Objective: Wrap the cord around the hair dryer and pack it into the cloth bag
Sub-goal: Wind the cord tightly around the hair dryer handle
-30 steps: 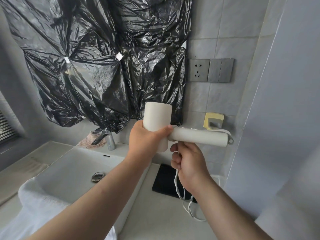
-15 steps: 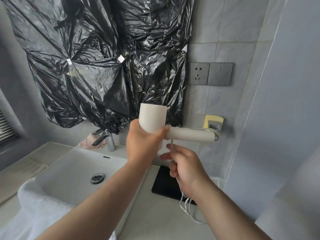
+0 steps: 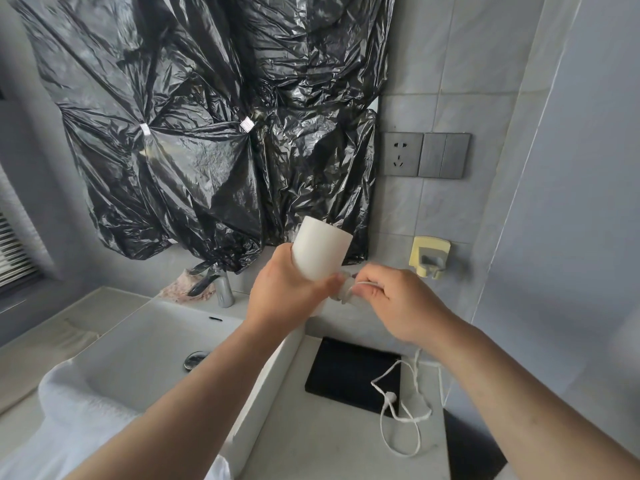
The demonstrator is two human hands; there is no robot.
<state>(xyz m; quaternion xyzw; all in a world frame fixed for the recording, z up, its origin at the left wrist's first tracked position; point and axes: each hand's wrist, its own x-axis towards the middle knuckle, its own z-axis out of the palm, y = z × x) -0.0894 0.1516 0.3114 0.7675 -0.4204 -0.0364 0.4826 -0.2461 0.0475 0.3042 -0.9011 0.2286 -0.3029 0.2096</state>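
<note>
While my left hand (image 3: 287,292) clasps the hair dryer (image 3: 322,251) by its barrel at centre frame, my right hand (image 3: 398,306), just right of it, pinches the cord (image 3: 419,419) against the handle. The slack hangs toward the lower right, so I judge winding falls to the right hand.

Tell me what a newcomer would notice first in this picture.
Crinkled black plastic sheeting covering the wall above the sink grabs the eye first. Mid-frame, the left hand grips a white hair dryer by its barrel while the right hand pinches the cord at its handle. The rest of the cord trails loose on the counter, lower right.
</note>
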